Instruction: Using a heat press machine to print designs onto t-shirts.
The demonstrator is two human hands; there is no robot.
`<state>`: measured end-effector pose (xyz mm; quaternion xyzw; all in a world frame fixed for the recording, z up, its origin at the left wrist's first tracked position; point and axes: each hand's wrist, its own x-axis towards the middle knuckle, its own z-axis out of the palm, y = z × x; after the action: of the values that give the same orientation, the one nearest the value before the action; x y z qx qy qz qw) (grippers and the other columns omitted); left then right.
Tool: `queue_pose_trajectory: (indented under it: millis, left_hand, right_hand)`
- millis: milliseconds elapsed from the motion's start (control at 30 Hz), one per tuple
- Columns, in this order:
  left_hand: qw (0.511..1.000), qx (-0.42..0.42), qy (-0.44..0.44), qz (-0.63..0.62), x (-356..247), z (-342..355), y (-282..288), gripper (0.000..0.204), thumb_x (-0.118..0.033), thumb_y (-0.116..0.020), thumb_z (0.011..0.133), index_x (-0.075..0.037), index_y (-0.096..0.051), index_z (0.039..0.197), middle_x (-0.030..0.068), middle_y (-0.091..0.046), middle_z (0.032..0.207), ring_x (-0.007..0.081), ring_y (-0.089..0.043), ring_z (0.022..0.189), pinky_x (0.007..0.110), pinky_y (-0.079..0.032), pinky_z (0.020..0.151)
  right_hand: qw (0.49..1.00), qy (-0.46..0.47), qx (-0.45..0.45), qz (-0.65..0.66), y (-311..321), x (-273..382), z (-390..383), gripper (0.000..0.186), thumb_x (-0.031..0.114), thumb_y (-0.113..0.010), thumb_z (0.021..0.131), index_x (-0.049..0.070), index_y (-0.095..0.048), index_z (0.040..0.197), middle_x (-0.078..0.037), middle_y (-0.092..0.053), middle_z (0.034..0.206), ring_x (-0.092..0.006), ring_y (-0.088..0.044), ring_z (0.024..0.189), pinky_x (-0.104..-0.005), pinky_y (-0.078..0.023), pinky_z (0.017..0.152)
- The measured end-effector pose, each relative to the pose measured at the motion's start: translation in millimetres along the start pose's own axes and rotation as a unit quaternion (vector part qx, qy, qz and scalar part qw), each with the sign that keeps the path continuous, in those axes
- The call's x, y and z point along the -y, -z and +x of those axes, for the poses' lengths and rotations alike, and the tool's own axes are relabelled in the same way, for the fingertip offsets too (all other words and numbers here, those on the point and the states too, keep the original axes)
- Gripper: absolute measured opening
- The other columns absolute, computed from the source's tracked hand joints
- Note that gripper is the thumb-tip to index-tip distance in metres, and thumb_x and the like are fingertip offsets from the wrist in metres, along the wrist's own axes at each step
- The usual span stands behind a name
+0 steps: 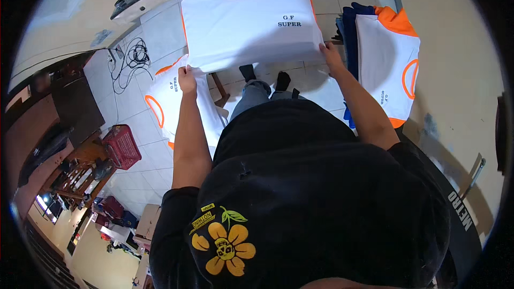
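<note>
White shirt [241,27] with orange trim is spread flat in front of the person, collar end by the grey bar [160,2]; can't tell what, if anything, carries it. Left hand [187,80] is closed, pinching the near-left corner; right hand [332,59] pinches the near-right corner, some fingers hidden under the cloth. Left pile [187,107] of similar shirts sits just below the left hand, contact unclear. Right pile [377,64], white, orange and dark blue, is beyond the right forearm. Cable [136,56] and red basket [122,146] on the tiled floor [160,27], left side. Shirt looks light, soft, limp, not fragile, maybe slightly slippery; likely creases or sags if held at one point. Best grip: both near corners, edge kept taut, off the chest print.
</note>
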<state>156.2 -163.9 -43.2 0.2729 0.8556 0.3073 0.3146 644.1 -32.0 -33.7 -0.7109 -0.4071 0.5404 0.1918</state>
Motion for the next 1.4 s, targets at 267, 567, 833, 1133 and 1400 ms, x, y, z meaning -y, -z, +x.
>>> queue_pose_trajectory:
  millis: [267, 567, 833, 1133, 1400]
  left_hand:
    - [0.879, -0.050, -0.401, 0.252, -136, -47, -46, 0.053, -0.024, -0.055, 0.086, -0.002, -0.039, 0.132, 0.0198, -0.038, 0.136, 0.0373, -0.033, 0.127, 0.051, -0.026, 0.103]
    - [0.807, 0.068, -0.476, 0.343, -152, -28, -78, 0.061, -0.037, -0.053, 0.088, -0.014, -0.032, 0.140, 0.0088, -0.025, 0.148, 0.0311, -0.022, 0.137, 0.057, -0.018, 0.107]
    - [0.879, -0.037, -0.324, 0.347, -103, 17, -15, 0.062, -0.045, -0.043, 0.091, -0.013, -0.029, 0.142, 0.0097, -0.019, 0.151, 0.0320, -0.014, 0.139, 0.062, -0.010, 0.106]
    - [0.843, 0.015, -0.462, 0.275, -162, 2, -87, 0.065, -0.042, -0.050, 0.088, -0.009, -0.029, 0.140, 0.0133, -0.027, 0.147, 0.0337, -0.021, 0.137, 0.061, -0.015, 0.105]
    - [0.847, -0.044, -0.409, 0.338, -137, 56, -55, 0.055, -0.045, -0.044, 0.091, -0.012, -0.040, 0.135, 0.0108, -0.034, 0.144, 0.0332, -0.025, 0.135, 0.059, -0.017, 0.106]
  right_hand:
    - [0.844, 0.433, -0.149, -0.281, -66, 80, -35, 0.046, 0.010, -0.062, 0.075, 0.004, -0.048, 0.118, -0.016, -0.046, 0.125, -0.0328, -0.043, 0.119, -0.0438, -0.033, 0.100]
    - [0.737, 0.508, -0.038, -0.443, -143, 115, -24, 0.060, 0.043, -0.047, 0.090, 0.009, -0.033, 0.138, -0.010, -0.027, 0.147, -0.0260, -0.021, 0.138, -0.0466, -0.019, 0.110]
    - [0.759, 0.288, -0.235, -0.535, -64, 95, 14, 0.076, 0.059, -0.037, 0.089, 0.012, -0.018, 0.146, -0.011, -0.018, 0.151, -0.0280, -0.012, 0.140, -0.0523, -0.009, 0.111]
    - [0.761, 0.493, -0.051, -0.418, -166, 125, -10, 0.077, 0.058, -0.038, 0.089, 0.008, -0.019, 0.144, -0.014, -0.019, 0.150, -0.0312, -0.017, 0.139, -0.0526, -0.014, 0.110]
    - [0.735, 0.314, -0.204, -0.565, -101, 133, 43, 0.072, 0.061, -0.035, 0.089, 0.010, -0.033, 0.139, -0.014, -0.037, 0.141, -0.0299, -0.029, 0.134, -0.0544, -0.015, 0.109]
